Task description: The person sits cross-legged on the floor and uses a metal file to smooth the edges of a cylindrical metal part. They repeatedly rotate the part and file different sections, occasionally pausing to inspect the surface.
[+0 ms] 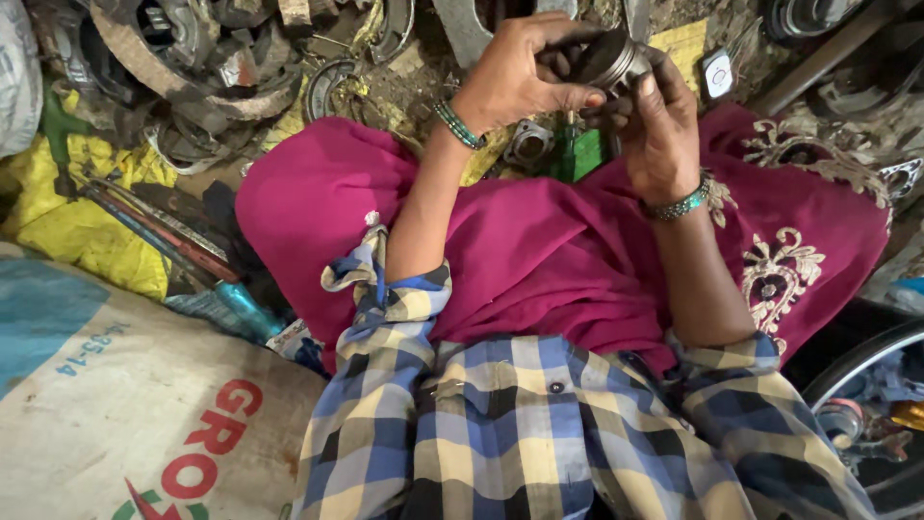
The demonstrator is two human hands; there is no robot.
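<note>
Both hands, left hand [515, 77] and right hand [659, 130], gripping a round grey metal ring part [611, 60]. Greasy; might slip onto the pink cloth [539, 250].

A short, grey metal cylinder [614, 60], grimy and tilted, sits held up between both hands above the magenta cloth [539, 241].

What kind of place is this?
Probably a small repair workshop for engine or bike parts. Greasy metal scrap is heaped on the ground, long tools lie nearby, and both hands hold a round metal part.
</note>
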